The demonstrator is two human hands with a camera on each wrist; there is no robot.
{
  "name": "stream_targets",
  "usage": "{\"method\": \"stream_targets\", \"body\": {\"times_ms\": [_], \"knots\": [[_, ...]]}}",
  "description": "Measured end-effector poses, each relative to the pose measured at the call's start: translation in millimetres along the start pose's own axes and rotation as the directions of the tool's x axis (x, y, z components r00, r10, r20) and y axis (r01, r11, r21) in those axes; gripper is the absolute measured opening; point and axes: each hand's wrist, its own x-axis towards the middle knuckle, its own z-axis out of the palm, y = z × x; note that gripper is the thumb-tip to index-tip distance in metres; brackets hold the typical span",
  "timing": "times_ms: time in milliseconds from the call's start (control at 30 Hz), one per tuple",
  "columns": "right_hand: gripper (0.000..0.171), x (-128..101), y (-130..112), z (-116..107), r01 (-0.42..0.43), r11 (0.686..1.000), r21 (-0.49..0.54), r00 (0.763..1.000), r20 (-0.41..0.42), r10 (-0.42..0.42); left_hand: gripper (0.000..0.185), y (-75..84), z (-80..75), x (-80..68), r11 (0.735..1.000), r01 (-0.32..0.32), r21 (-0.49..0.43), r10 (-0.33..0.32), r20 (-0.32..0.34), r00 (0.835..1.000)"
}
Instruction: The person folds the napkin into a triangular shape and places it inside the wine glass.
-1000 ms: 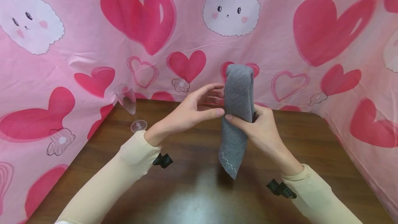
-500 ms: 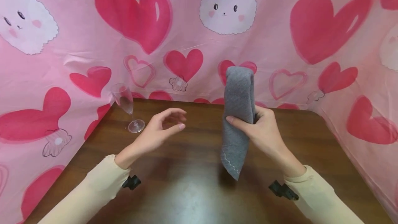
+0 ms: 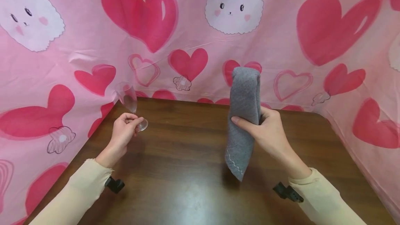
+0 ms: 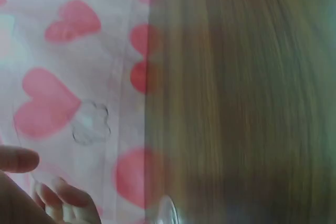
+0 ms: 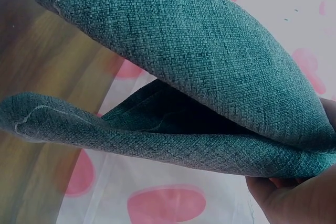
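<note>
A clear champagne glass (image 3: 127, 98) stands tilted at the table's far left corner, against the pink cloth. My left hand (image 3: 135, 121) is at its stem, thumb and fingers curled round it just above the foot (image 4: 167, 212). The left wrist view is blurred and shows only fingertips (image 4: 58, 195). My right hand (image 3: 248, 119) grips a folded grey cloth (image 3: 243, 93) upright above the table's middle right, thumb across the front. Its stitched lower end hangs free above the wood. In the right wrist view the cloth (image 5: 199, 51) shows two layers gaping apart.
The brown wooden table (image 3: 187, 148) is bounded at the back and both sides by a pink heart-and-bunny sheet (image 3: 140, 16). Black wrist mounts (image 3: 114, 184) (image 3: 287, 192) sit under both cream sleeves.
My left hand let go of the cloth, swung left across the table and closed round the glass stem. The right hand kept the cloth upright, almost in place.
</note>
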Motion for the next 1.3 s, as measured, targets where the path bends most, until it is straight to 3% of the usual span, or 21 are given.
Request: {"method": "stream_targets", "body": {"times_ms": [167, 300, 367, 533, 767, 1000, 1300], "knots": [[0.043, -1, 1, -1, 0.011, 1.000, 0.004, 1.000, 0.005, -0.011, 0.048, -8.7, -14.5, 19.4, 0.993, 0.007, 0.122, 0.001, -0.068, 0.998], [0.043, -1, 3, -1, 0.011, 1.000, 0.011, 1.000, 0.009, -0.011, 0.074, -14.9, -24.4, 36.2, 0.986, 0.019, 0.168, -0.011, -0.047, 0.999], [0.043, -1, 3, 0, 0.009, 1.000, 0.018, 1.000, 0.010, -0.010, 0.077, -18.4, -28.5, 44.0, 0.983, 0.010, 0.183, -0.007, -0.016, 1.000], [0.042, -1, 3, 2, 0.019, 1.000, 0.017, 1.000, 0.010, -0.020, 0.067, -22.8, -32.8, 57.3, 0.980, -0.016, 0.201, 0.009, 0.036, 0.999], [0.040, -2, 2, 2, 0.023, 1.000, 0.008, 1.000, -0.001, -0.023, 0.044, -22.5, -30.2, 64.6, 0.978, -0.027, 0.209, 0.014, 0.061, 0.998], [0.041, -3, 2, 2, 0.010, 1.000, 0.006, 1.000, -0.002, -0.010, 0.038, -23.4, -24.1, 65.2, 0.973, -0.030, 0.231, 0.012, 0.079, 0.997], [0.041, -4, 4, 3, -0.009, 1.000, 0.013, 1.000, 0.006, 0.009, 0.033, -19.5, -1.9, 57.7, 0.970, -0.045, 0.240, 0.014, 0.129, 0.992]]}}
